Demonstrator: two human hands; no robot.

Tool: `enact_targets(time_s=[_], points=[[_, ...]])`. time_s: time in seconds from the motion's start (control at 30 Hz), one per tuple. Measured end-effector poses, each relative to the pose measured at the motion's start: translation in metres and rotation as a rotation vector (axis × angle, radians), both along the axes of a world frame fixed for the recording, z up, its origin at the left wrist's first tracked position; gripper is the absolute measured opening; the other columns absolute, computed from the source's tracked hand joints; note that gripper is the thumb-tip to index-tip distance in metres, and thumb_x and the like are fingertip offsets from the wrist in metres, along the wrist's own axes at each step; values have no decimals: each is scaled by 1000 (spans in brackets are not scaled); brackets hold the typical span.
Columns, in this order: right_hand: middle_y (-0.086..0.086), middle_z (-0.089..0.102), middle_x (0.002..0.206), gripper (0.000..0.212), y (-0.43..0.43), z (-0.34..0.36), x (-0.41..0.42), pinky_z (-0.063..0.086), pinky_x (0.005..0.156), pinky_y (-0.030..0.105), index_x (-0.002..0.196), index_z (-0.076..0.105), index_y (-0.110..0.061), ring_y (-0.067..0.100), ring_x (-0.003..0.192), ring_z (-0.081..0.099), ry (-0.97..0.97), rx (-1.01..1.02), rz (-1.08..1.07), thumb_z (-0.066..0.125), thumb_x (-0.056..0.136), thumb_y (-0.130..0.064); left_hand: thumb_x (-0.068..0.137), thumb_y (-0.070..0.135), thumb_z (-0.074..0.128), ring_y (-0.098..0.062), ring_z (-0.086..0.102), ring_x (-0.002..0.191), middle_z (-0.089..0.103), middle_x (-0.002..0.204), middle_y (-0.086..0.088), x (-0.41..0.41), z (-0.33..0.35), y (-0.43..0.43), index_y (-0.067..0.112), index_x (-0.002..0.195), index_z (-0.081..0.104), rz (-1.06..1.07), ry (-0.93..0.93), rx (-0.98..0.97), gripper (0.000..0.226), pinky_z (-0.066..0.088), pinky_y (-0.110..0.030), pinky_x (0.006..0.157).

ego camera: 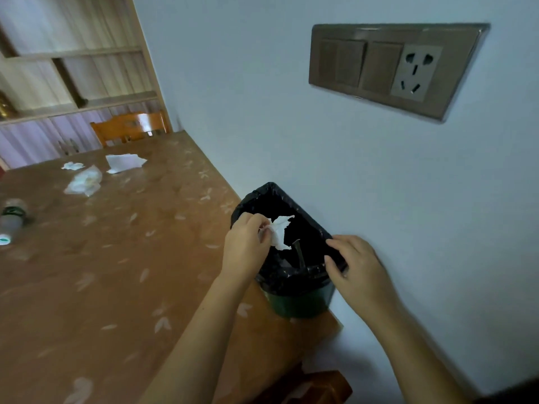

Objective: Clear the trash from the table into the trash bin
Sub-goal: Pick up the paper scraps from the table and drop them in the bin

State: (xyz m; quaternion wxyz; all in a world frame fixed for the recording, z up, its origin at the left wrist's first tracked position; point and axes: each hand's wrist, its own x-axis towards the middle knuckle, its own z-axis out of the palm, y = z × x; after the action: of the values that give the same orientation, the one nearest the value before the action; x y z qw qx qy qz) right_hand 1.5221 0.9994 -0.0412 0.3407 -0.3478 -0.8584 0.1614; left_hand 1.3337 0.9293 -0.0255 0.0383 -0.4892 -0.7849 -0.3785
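Note:
A small green trash bin [297,303] lined with a black bag stands on the table's right edge against the wall. My left hand [245,246] pinches a crumpled white tissue [279,232] over the bin's opening. My right hand [354,263] grips the bag-covered rim on the bin's right side. Far across the brown table [116,272] lie a clear plastic bag [84,180], a flat white paper [124,162] and a small crumpled tissue [72,165]. A plastic bottle [13,217] lies at the left edge.
The white wall runs right along the table, with a brown switch and socket panel [390,70] above the bin. A wooden chair [129,128] stands at the table's far end, before a wooden shelf frame [75,53]. Another chair's top [318,386] shows below the table corner.

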Motion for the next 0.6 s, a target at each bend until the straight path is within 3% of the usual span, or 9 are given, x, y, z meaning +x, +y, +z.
enact_targets(time_s=[0.13,0.27,0.37,0.6], points=[[6,63,109,32,-2,2,5,45,91,32,106,63,-9,21,104,54,-6,-12,22,53,79,-24,88,17,57,-22,55,91,58,109,-9,2,-8,6,8,107,62,-19,77,-75,22,43,-28,68],[4,64,110,38,-8,5,1,39,90,23,107,63,-12,15,104,51,-15,25,57,45,81,-33,83,13,64,-28,59,87,62,98,-13,7,-5,-14,1,100,65,4,221,-15,21,45,-30,68],[7,63,108,34,-18,6,-16,31,93,14,107,62,-8,11,105,47,5,45,149,49,83,-28,83,11,61,-30,59,82,63,95,-15,8,-3,-47,1,95,66,86,298,6,17,45,-31,66],[7,61,112,32,-71,-4,-90,41,95,31,111,60,-8,19,110,51,-71,59,461,53,83,-22,84,24,41,-33,59,82,63,97,-15,-9,-22,-156,4,94,65,349,236,-191,33,50,-39,67]])
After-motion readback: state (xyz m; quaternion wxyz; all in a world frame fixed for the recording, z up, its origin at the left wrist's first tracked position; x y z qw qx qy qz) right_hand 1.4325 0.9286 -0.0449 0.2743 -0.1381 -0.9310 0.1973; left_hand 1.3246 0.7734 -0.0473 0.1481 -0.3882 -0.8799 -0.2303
